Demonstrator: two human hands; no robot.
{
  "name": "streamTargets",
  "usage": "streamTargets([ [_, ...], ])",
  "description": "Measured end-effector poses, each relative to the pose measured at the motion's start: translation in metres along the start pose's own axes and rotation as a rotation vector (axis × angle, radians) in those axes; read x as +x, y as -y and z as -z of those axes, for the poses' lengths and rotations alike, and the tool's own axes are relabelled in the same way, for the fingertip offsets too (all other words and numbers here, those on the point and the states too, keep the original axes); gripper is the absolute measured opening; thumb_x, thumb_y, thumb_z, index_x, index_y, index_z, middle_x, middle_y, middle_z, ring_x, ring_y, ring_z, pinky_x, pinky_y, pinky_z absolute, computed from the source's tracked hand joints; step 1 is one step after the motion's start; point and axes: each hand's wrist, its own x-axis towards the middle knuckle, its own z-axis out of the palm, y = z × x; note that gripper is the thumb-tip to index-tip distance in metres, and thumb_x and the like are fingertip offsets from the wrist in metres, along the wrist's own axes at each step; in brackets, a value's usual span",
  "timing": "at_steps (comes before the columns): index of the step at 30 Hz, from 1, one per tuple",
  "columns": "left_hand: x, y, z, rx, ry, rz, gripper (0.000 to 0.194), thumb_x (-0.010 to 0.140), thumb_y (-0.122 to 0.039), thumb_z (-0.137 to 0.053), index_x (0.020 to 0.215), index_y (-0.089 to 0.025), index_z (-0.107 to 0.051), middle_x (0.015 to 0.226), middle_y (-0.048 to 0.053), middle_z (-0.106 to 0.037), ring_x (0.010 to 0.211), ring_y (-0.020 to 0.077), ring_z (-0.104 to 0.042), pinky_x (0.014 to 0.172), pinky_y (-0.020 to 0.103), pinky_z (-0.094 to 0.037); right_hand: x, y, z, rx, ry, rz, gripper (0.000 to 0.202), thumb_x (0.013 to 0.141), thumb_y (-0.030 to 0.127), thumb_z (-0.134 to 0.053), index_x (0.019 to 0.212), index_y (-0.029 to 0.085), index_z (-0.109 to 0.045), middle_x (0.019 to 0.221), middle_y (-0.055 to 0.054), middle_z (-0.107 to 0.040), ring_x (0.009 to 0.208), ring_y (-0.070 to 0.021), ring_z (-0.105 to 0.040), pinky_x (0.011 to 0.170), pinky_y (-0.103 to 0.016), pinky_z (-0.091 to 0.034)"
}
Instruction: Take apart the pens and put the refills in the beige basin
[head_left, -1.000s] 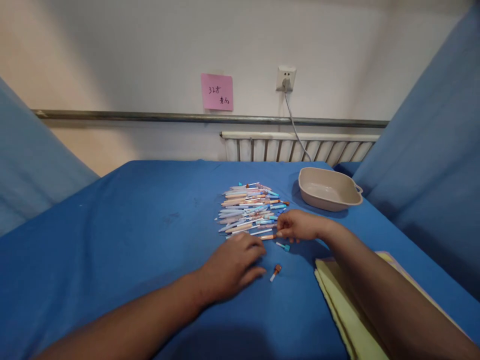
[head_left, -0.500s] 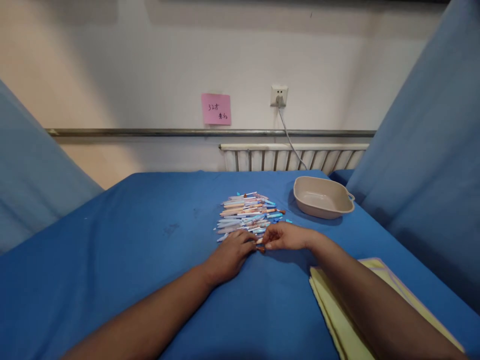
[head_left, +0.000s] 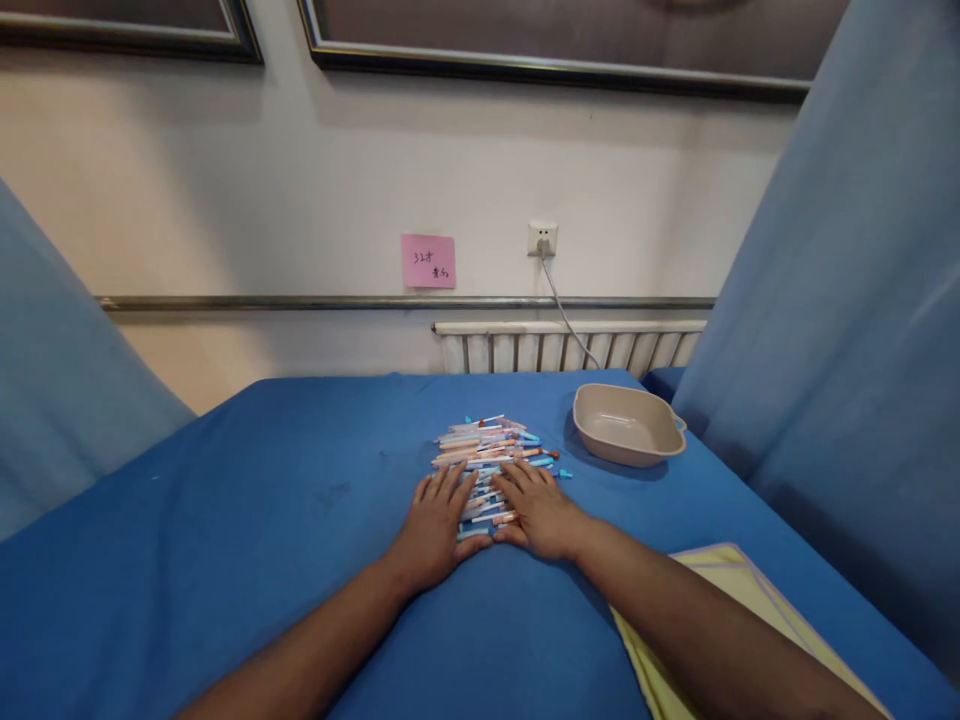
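Left hand (head_left: 431,525) and right hand (head_left: 546,515) lie with fingers spread at opposite ends of the nearer pens (head_left: 480,448), thumb tips almost meeting, clamped on nothing. The pens sit mid-sheet (head_left: 247,540), left of the basin (head_left: 630,425). Light, even pressure from both sides should square the ends; pressing down hard could roll them askew.

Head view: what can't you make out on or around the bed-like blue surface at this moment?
All in the head view:
Pens: partly covered by the left hand and right hand; no sure count.
Yellow cloth: partly behind the right forearm, cut by the bottom edge.
Framed pictures: cut by the top edge.
Pink note: lower writing too small.
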Motion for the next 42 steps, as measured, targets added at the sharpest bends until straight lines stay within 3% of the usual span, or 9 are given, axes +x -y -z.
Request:
streamTargets([
  [7,0.022,0.014,-0.010,-0.013,0.011,0.037,0.071,0.081,-0.063,-0.044,0.138,-0.021,-0.036,0.143,0.012,-0.037,0.131,0.0328,-0.028,0.105,0.053,-0.021,0.029,-0.006,-0.005,-0.005,-0.064,-0.048,0.061,0.084,0.052,-0.049,0.136,0.022,-0.038,0.144,-0.010,-0.035,0.133,-0.0282,-0.025,0.106,-0.045,-0.020],
  [13,0.025,0.020,-0.009,-0.068,-0.050,0.033,0.071,0.082,-0.059,-0.046,0.140,-0.022,-0.031,0.143,0.011,-0.036,0.131,0.0299,-0.029,0.106,0.050,-0.023,0.032,-0.006,-0.004,-0.010,-0.134,-0.064,0.058,0.086,0.051,-0.045,0.137,0.025,-0.037,0.143,-0.008,-0.037,0.131,-0.0269,-0.028,0.105,-0.044,-0.022],
  [18,0.025,0.023,-0.009,-0.089,-0.072,0.161,0.064,0.086,-0.057,-0.041,0.140,-0.024,-0.031,0.146,0.011,-0.031,0.134,0.0308,-0.024,0.105,0.052,-0.022,0.031,-0.027,-0.009,-0.069,-0.304,-0.502,0.052,0.092,0.047,-0.034,0.137,0.021,-0.038,0.144,-0.011,-0.035,0.132,-0.0296,-0.026,0.102,-0.048,-0.025],
  [21,0.026,0.022,-0.011,-0.093,-0.030,0.209,0.066,0.085,-0.058,-0.039,0.140,-0.022,-0.032,0.146,0.011,-0.031,0.135,0.0315,-0.022,0.106,0.053,-0.020,0.034,-0.039,-0.019,-0.052,-0.276,-0.688,0.054,0.093,0.048,-0.029,0.135,0.016,-0.041,0.139,-0.017,-0.040,0.129,-0.0322,-0.032,0.098,-0.050,-0.030],
  [26,0.031,0.021,-0.011,-0.127,0.014,0.220,0.064,0.087,-0.057,-0.037,0.140,-0.021,-0.031,0.145,0.012,-0.033,0.135,0.0305,-0.024,0.105,0.051,-0.022,0.044,-0.035,-0.029,0.072,-0.206,-0.479,0.052,0.093,0.047,-0.028,0.134,0.017,-0.041,0.135,-0.014,-0.046,0.126,-0.0265,-0.040,0.100,-0.042,-0.032],
  [30,0.033,0.023,-0.012,-0.179,-0.038,0.226,0.061,0.088,-0.055,-0.037,0.139,-0.022,-0.032,0.144,0.011,-0.035,0.133,0.0285,-0.027,0.104,0.049,-0.025,0.043,-0.035,-0.011,0.034,-0.293,-0.427,0.046,0.092,0.041,-0.034,0.131,0.017,-0.044,0.136,-0.013,-0.045,0.126,-0.0248,-0.039,0.102,-0.039,-0.029],
  [34,0.032,0.029,-0.016,-0.223,-0.097,0.258,0.055,0.090,-0.048,-0.038,0.138,-0.022,-0.033,0.143,0.011,-0.037,0.132,0.0268,-0.029,0.105,0.048,-0.025,0.025,-0.057,0.023,-0.229,-0.448,-0.619,0.045,0.088,0.031,-0.043,0.129,0.013,-0.044,0.137,-0.017,-0.041,0.127,-0.0302,-0.034,0.102,-0.047,-0.022],
  [37,0.031,0.032,-0.018,-0.251,-0.106,0.255,0.053,0.091,-0.046,-0.038,0.137,-0.022,-0.034,0.143,0.010,-0.037,0.132,0.0260,-0.029,0.106,0.048,-0.025,0.009,-0.074,0.043,-0.316,-0.358,-0.766,0.039,0.085,0.028,-0.048,0.119,0.009,-0.051,0.119,-0.021,-0.055,0.112,-0.0321,-0.048,0.093,-0.045,-0.030],
  [42,0.030,0.031,-0.015,-0.288,-0.096,0.221,0.051,0.091,-0.045,-0.038,0.136,-0.021,-0.037,0.141,0.010,-0.040,0.131,0.0260,-0.031,0.105,0.049,-0.027,-0.013,-0.072,0.057,-0.318,-0.134,-0.666,0.027,0.090,0.017,-0.034,0.091,0.015,-0.061,0.088,-0.015,-0.067,0.082,-0.0247,-0.062,0.076,-0.037,-0.038],
])
